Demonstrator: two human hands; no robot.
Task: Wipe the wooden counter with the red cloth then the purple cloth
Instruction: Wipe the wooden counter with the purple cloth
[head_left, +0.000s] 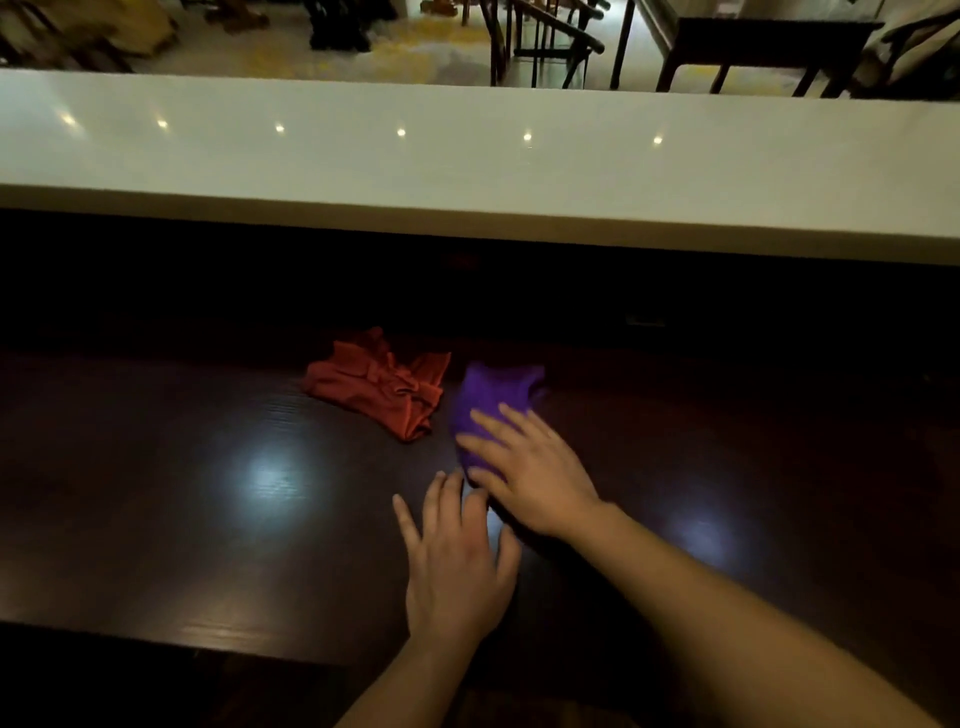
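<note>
Head view shows the right hand (530, 467) spread flat on the purple cloth (488, 400), whose long axis runs away beyond the fingertips. Left hand (457, 561) lies open on the wooden counter (208, 493) just beside it; the crumpled red cloth (379, 384) sits ahead of that hand.

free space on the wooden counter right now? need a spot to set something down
Bare wood left of the red cloth out to the frame's left edge, and right of the right hand and purple cloth. A clear strip also runs along the wooden counter near edge, left of the left hand. Centre is crowded: both cloths and both hands bunch together.
</note>
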